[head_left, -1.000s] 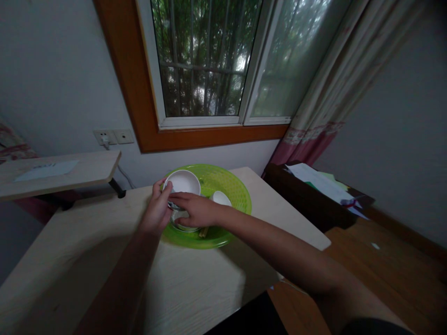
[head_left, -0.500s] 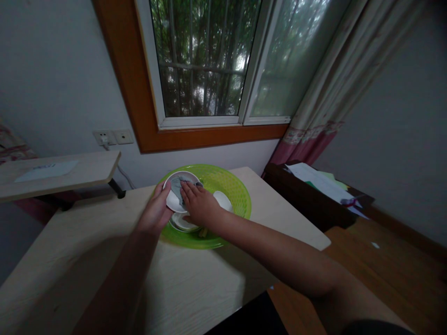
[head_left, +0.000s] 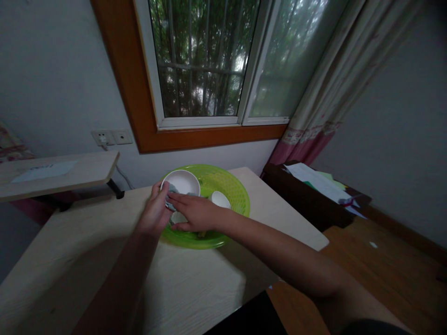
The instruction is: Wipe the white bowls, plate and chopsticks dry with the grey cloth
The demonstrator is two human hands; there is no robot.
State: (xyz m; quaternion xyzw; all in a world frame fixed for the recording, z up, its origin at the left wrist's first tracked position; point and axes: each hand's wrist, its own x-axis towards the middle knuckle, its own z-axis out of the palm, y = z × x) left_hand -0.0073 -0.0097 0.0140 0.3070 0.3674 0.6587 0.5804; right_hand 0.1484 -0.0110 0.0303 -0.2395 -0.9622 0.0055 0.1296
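My left hand [head_left: 157, 209] grips the left rim of a white bowl [head_left: 183, 181], thumb at the edge, and holds it tilted over a green plastic basket [head_left: 240, 190]. A grey cloth [head_left: 171, 197] lies bunched at the bowl's near left rim. My right hand [head_left: 195, 211] presses that cloth with its fingers, close to my left thumb. Partly hidden beneath my right hand, a pale dish [head_left: 179, 217] rests in the basket. Another white bowl [head_left: 220, 199] sits in the basket to the right, partly behind my right wrist.
The basket stands on a pale wooden table [head_left: 195, 279] below a window [head_left: 206, 60]. At the left is a raised shelf [head_left: 87, 165] with a paper on it. Papers [head_left: 314, 181] lie on dark furniture beyond the table's right edge.
My right hand has slid the grey cloth from the bowl's inside toward its near left rim. The bowl's white inside now shows bare. My left hand keeps its hold.
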